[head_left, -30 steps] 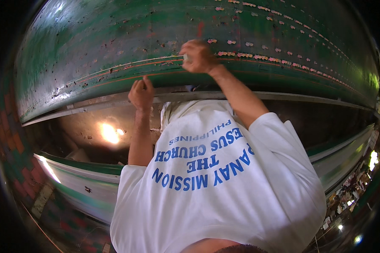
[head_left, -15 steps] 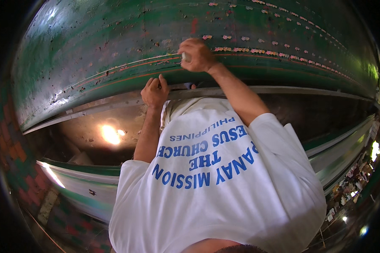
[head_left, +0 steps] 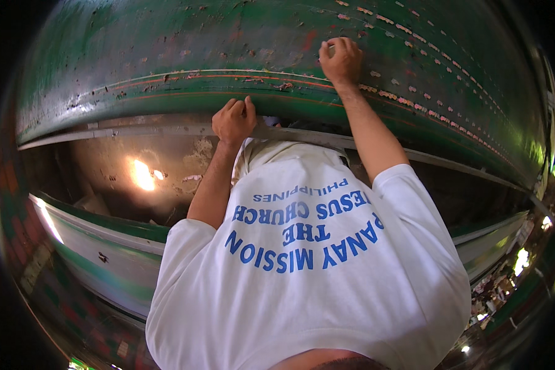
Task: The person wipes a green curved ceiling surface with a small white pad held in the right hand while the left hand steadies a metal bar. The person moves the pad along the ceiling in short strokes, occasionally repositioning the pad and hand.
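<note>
I see the left hand (head_left: 233, 121) fisted on the grey rail (head_left: 135, 131) under the green hull (head_left: 228, 49); the right hand (head_left: 341, 60), curled, presses the hull higher up. Whether either grips anything, I cannot tell.

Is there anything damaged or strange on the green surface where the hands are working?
Yes. The green painted surface is worn: its paint is chipped and flaking in many spots, mostly along the reddish stripe between the left hand and the right hand.
</note>
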Motion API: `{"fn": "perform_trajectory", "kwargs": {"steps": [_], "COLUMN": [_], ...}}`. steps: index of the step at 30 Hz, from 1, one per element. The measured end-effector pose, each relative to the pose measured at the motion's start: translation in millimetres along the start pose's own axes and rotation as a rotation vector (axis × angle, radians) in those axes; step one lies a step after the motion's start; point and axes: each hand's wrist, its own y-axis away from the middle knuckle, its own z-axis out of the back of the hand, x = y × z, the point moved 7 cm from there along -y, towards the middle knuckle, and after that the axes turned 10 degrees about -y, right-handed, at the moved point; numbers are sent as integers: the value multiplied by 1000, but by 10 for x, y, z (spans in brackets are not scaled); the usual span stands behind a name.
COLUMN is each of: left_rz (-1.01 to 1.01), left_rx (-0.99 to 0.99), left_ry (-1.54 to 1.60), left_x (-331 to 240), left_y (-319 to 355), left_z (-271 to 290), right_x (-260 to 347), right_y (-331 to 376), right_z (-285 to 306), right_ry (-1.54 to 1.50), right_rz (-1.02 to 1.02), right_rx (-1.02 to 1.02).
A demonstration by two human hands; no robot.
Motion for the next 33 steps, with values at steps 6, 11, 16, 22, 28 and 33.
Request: {"fn": "perform_trajectory", "kwargs": {"steps": [6, 11, 16, 22, 28, 33], "left_rz": [25, 28, 21, -18, -20, -64], "left_rx": [-42, -73, -123, -152, -161, -190], "left_ry": [10, 42, 44, 66, 56, 63], "left_x": [32, 20, 54, 33, 33, 26], "left_y": [69, 39, 90, 64, 86, 72], "left_z": [43, 24, 24, 37, 69, 85], "right_x": [12, -236, 164, -208, 21, -176], "right_y": [166, -201, 87, -288, 17, -147], "right_z": [-38, -55, -69, -93, -107, -70], "right_ry": [-39, 50, -90, 94, -35, 84], "right_rz": [160, 147, 309, 232, 236, 133], "right_rx": [78, 22, 200, 66, 140, 2]}}
